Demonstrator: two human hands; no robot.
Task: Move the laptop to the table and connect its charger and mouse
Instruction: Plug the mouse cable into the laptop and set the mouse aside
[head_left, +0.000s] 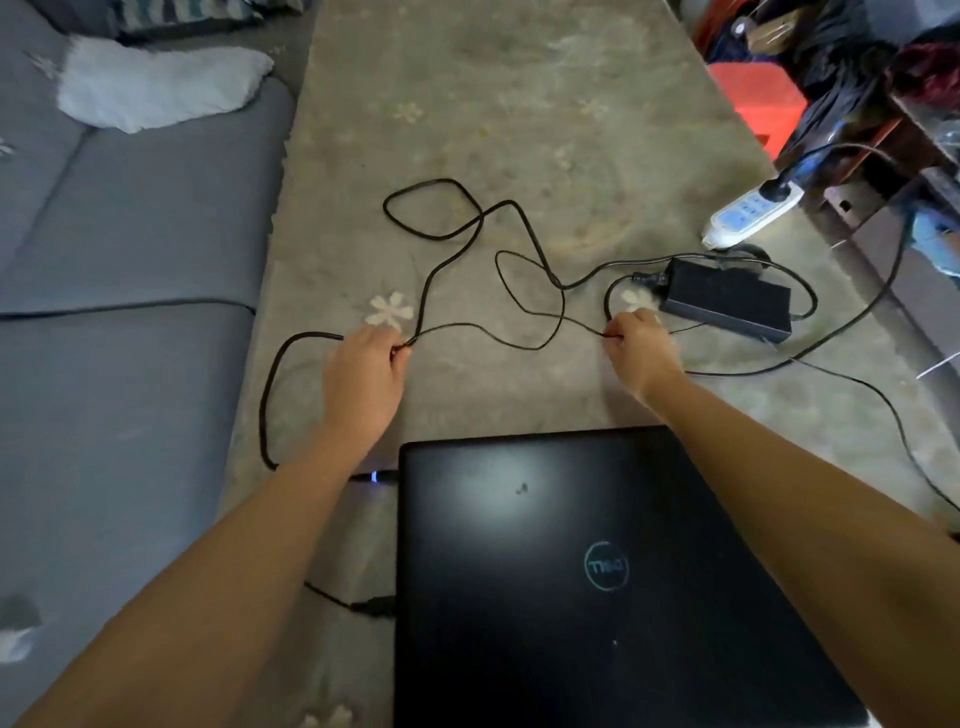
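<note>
You can read one mark only: the round "DELL" logo on the closed lid of the black laptop (597, 582), seen upside down from your viewpoint. The white power strip (748, 213) carries blue markings, too blurred to read. No other legible text or numbers.

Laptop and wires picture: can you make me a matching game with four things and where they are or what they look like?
Things:
1. laptop
2. charger brick
3. power strip
4. left hand

Descriptions:
A. white and blue, far right beyond the brick
B. closed, black, nearest the person
C. pinching a thin black cable
D. black box beside the right hand

Pairs: 1-B, 2-D, 3-A, 4-C
</note>
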